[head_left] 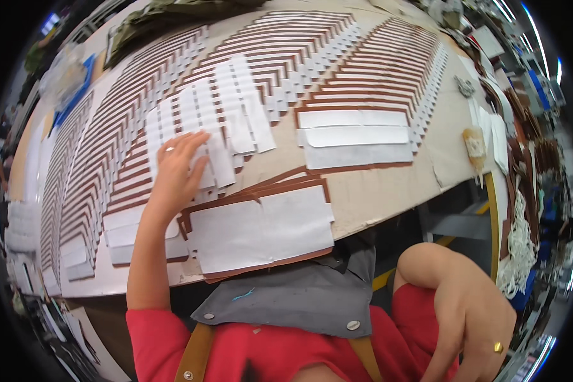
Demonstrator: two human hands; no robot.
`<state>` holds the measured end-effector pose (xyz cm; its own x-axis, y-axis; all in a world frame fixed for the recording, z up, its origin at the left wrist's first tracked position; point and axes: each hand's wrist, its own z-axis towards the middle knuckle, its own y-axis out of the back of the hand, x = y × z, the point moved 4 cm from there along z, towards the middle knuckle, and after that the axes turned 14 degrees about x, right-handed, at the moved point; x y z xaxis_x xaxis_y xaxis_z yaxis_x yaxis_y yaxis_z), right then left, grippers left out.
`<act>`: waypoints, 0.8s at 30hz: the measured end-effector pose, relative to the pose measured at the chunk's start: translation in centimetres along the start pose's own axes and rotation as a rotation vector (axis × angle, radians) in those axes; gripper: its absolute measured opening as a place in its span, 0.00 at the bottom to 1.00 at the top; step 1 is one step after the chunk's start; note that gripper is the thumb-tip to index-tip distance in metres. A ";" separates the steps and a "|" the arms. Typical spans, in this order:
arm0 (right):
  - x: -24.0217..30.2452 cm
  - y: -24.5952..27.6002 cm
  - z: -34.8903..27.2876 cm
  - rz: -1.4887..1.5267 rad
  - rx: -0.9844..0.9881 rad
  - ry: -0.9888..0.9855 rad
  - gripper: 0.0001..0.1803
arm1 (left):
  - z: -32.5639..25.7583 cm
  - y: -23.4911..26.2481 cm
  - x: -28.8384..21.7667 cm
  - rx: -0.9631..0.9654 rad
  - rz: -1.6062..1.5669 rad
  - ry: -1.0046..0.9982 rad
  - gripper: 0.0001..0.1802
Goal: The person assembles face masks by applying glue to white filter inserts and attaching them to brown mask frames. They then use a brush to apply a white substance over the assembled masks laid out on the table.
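Many brown-edged strips with white facings fan out in long overlapping rows across the wide bench [388, 191], and a stack of larger brown-backed white panels [261, 232] lies at its near edge. Left hand [178, 169] rests flat on a cluster of loose white strips [204, 124] just beyond that stack, fingers [194, 143] spread wide and gripping nothing. Right hand [484, 331] hangs below the bench edge by the red sleeve, loosely curled and empty as far as shows.

A tan worktable [388, 191] carries fanned rows of brown strips [363, 76] and white pieces [261, 229].
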<state>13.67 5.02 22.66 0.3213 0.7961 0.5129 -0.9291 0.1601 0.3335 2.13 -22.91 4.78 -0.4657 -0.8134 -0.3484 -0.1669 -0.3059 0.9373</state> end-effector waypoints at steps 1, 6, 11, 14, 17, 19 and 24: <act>0.5 0.7 -0.5 0.053 0.035 -0.118 0.09 | -0.4 0.0 0.4 -0.012 -0.019 0.051 0.17; 7.0 8.8 -13.2 -1.532 -0.745 -1.208 0.14 | -1.9 0.4 1.8 -0.060 -0.068 0.118 0.17; 25.2 13.6 -42.9 -1.732 -1.023 -2.128 0.36 | -0.8 0.8 3.0 -0.139 -0.142 0.035 0.16; 21.6 10.6 -47.4 -1.453 -0.821 -2.257 0.36 | -2.6 1.1 3.7 -0.178 -0.136 0.082 0.16; 23.3 11.1 -48.3 -1.387 -0.899 -2.263 0.39 | -2.9 0.5 4.2 -0.163 -0.179 0.068 0.16; 22.6 11.0 -48.3 -1.110 -1.104 -2.378 0.40 | -2.9 0.2 4.0 -0.160 -0.171 0.063 0.15; 19.3 11.0 -41.7 -0.722 -1.306 -2.591 0.39 | -3.4 -0.6 4.0 -0.167 0.034 -0.038 0.10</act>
<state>1.99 46.49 3.24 -0.7984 -0.5694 0.1959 -0.1512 0.5045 0.8501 3.29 -27.69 2.77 -0.5020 -0.8064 -0.3126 -0.0053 -0.3586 0.9335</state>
